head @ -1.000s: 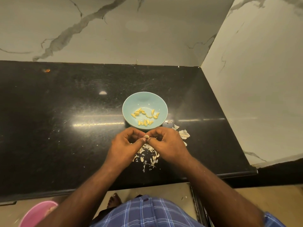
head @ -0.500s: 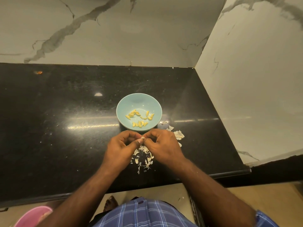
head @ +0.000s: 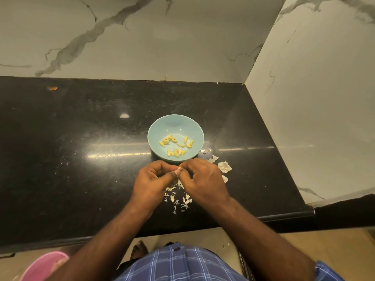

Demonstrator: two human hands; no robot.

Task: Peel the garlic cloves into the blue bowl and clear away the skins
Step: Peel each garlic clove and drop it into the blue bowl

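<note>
Peeling step: left hand (head: 155, 177) and right hand (head: 199, 177) pinching garlic clove (head: 180, 169), fingers curled. Next, probably: strip skin, drop into blue bowl (head: 156, 128).

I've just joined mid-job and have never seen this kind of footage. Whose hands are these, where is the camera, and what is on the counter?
No machine here: a person works with bare hands, filmed by one wide-angle camera worn on their head, looking down. The left hand and right hand meet over the black countertop, both pinching one small garlic clove between their fingertips. Just beyond them stands the blue bowl holding yellowish peeled cloves. Papery garlic skins lie scattered under the hands, and larger pieces lie to the right. Marble walls close the corner. A pink object shows at the lower left, below the counter.
</note>
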